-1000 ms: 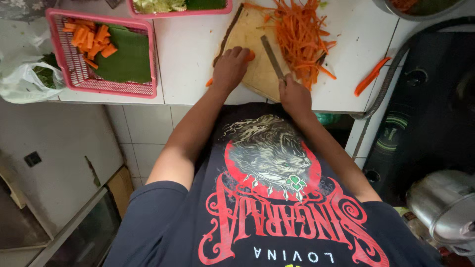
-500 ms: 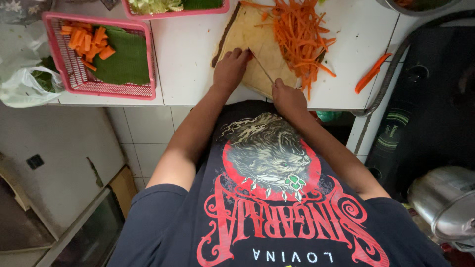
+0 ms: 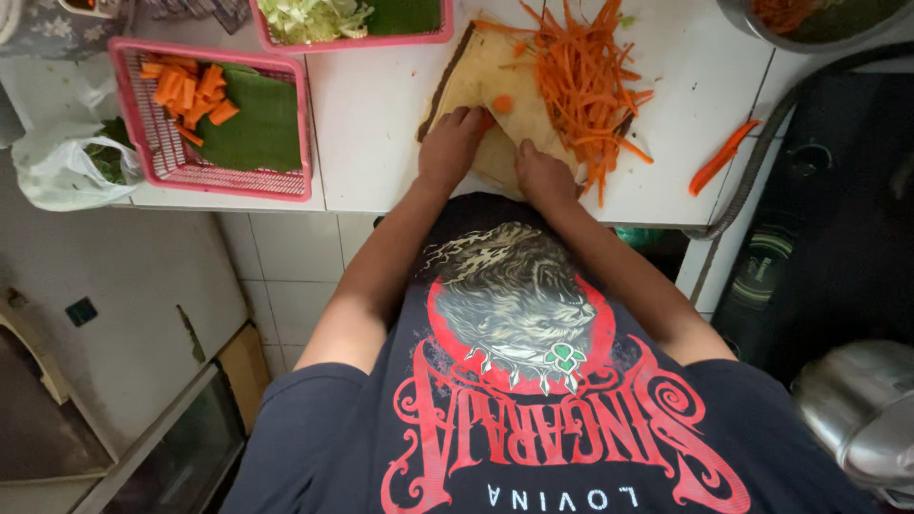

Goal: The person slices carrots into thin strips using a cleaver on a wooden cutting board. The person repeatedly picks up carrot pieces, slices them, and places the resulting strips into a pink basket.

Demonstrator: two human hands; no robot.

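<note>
White plastic bag [image 3: 62, 171] with greens inside, far left of frame, on the counter edge. Right of it a pink basket [image 3: 133, 133] holding carrot chunks [image 3: 186, 95] and a folded green leaf [image 3: 252, 124]. Top centre, second pink basket [image 3: 352, 40], shredded cabbage [image 3: 314, 17] and another leaf in it. White tiled counter [image 3: 371, 133] runs across the upper frame.

Centre top: wooden cutting board [image 3: 486, 76], tilted diagonally. Left hand [image 3: 452, 148] lies on the board's lower left part, fingers curled down, fingertips pressing a small carrot piece [image 3: 487, 120]. A round carrot slice [image 3: 503, 103] sits just above the fingers. Right hand [image 3: 543, 176] at the board's lower edge, closed in a fist-like grip; a knife handle is probably inside, but cannot tell, nothing shows past the knuckles.

Pile of carrot strips [image 3: 586, 81] covers the right side of the board, spilling onto the counter. Further right, loose carrot sticks [image 3: 724, 157] near the counter edge. Metal bowl [image 3: 800, 19] upper right corner, cut off. Metal pot [image 3: 857, 419] lower right.
</note>
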